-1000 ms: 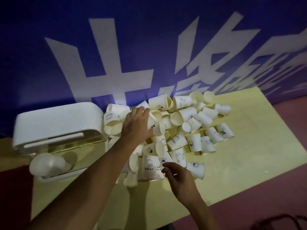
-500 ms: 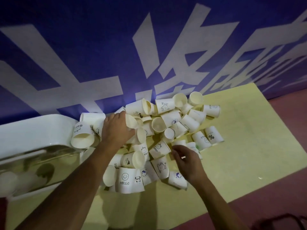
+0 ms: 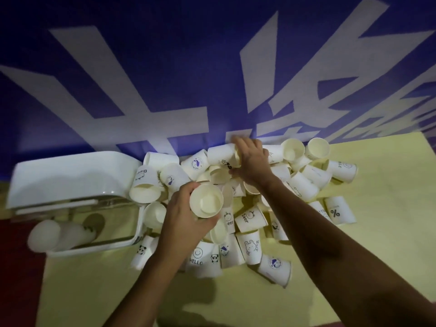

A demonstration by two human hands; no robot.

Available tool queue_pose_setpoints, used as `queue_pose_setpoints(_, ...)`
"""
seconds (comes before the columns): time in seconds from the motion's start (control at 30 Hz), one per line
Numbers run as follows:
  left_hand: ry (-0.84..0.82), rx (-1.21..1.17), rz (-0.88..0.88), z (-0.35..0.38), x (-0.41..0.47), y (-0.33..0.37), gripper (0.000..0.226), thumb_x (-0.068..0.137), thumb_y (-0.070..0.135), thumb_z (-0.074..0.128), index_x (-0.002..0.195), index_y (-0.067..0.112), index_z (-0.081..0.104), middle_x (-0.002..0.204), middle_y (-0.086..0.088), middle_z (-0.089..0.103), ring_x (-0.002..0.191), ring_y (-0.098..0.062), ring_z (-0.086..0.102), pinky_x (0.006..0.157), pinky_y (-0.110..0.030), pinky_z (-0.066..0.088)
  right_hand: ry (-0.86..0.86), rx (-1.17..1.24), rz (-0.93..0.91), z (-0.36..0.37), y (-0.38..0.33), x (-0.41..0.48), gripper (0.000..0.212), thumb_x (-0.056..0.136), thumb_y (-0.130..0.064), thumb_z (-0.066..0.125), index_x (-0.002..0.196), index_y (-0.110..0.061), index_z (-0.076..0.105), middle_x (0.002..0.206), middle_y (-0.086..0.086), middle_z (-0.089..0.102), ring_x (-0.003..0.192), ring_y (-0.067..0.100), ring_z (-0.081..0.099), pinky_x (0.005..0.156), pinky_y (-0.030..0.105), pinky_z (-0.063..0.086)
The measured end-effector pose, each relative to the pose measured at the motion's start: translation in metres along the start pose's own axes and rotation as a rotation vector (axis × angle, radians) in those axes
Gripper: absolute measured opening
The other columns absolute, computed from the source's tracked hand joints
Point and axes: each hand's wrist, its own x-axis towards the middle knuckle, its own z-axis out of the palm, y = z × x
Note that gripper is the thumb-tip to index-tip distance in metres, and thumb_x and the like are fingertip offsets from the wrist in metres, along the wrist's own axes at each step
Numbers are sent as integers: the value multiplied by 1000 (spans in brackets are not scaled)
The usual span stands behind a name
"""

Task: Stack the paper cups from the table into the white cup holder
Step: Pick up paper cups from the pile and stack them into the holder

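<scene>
Since half a second back the left hand [image 3: 186,218] has come out of the heap with a cup [image 3: 206,204], and the right hand [image 3: 253,161] has gone from the near edge of the heap over to its far side. Left fingers [image 3: 181,192] and thumb are curled round the cup's wall just under the rim, with the mouth tipped up at the camera. Right fingers [image 3: 243,143] are draped over the mouth end of a side-lying cup [image 3: 220,154] at the back, thumb tucked below. They're blurred though, so I can't tell if that's an actual grip or just a touch. Around both hands is the pile of paper cups [image 3: 304,185], dozens of them and mostly on their sides, on the yellow-green table [image 3: 368,256]. The white cup holder [image 3: 70,175] sits right up against the pile's left side, with a short stack of cups [image 3: 61,234] already lying in its clear lower part. Handling-wise I'd guess these weigh next to nothing and crush easily: thin paper wall, and only the rolled rim and the base have any stiffness. So take hold lightly near the rim or base, no mid-wall squeeze. Being that light, one nudge probably sends the neighbours rolling.
</scene>
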Motion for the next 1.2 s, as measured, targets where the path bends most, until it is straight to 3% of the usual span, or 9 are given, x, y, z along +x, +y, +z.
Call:
queue_pose_setpoints(0.1,3,-31,-4,-5,-4,-2,74,63,44,92,122,44,48,123,15,57,116,-11,54,97,-40,51,45,14,-4,4,-3,-3,81,71,-30,89,140,-21,48,141,0,53,132,28,44,106,56,43)
queue_pose_setpoints(0.2,10,-30,0,-13,-7,-4,76,62,42,95,122,45,47,123,17,58,117,-10,53,97,-36,49,90,169,18,-2,-10,-18,85,71,-29,90,143,-15,46,141,5,55,129,27,47,108,49,43)
queue_pose_setpoints(0.3,-9,-72,-9,-23,-10,-6,79,60,45,96,123,46,47,124,21,57,117,-3,52,93,-26,45,170,332,39,-21,-21,-42,88,70,-33,93,142,-11,46,136,8,54,118,22,53,96,36,50)
queue_pose_setpoints(0.47,-29,-178,16,-48,-23,-14,76,69,36,92,131,39,48,130,21,56,117,12,48,82,-2,41,262,451,87,-45,-61,-95,88,67,-52,91,139,-19,51,131,-6,52,116,13,54,87,42,57)
queue_pose_setpoints(0.63,-28,-292,68,-84,-42,-30,74,70,40,89,133,34,51,130,15,60,120,-10,59,85,-11,49,281,504,53,-45,-123,-136,80,69,-51,90,136,-26,54,129,-14,55,119,4,54,91,27,52)
queue_pose_setpoints(0.77,-10,-320,64,-127,-60,-53,79,67,29,94,134,30,52,126,22,61,118,-2,58,82,-8,48,245,536,20,-28,-178,-155,85,69,-47,92,140,-25,51,131,-15,56,121,4,54,90,19,49)
queue_pose_setpoints(0.9,29,-278,68,-179,-77,-91,77,66,32,95,130,37,53,126,23,62,117,-2,58,83,-4,42,216,539,-41,-4,-233,-164,78,69,-43,93,135,-22,57,130,-13,59,121,9,57,91,27,52)
queue_pose_setpoints(1.03,97,-247,62,-235,-92,-135,74,63,39,95,125,34,55,122,23,63,116,-1,58,87,-5,40,191,551,-81,29,-290,-166,76,67,-43,94,131,-20,60,127,-14,61,118,6,58,82,19,50)
queue_pose_setpoints(1.2,266,-210,79,-285,-92,-186,74,62,26,98,125,31,57,124,28,58,115,0,57,88,-7,40,154,571,-84,64,-345,-166,73,67,-41,94,130,-20,62,125,-11,63,115,11,59,81,21,50)
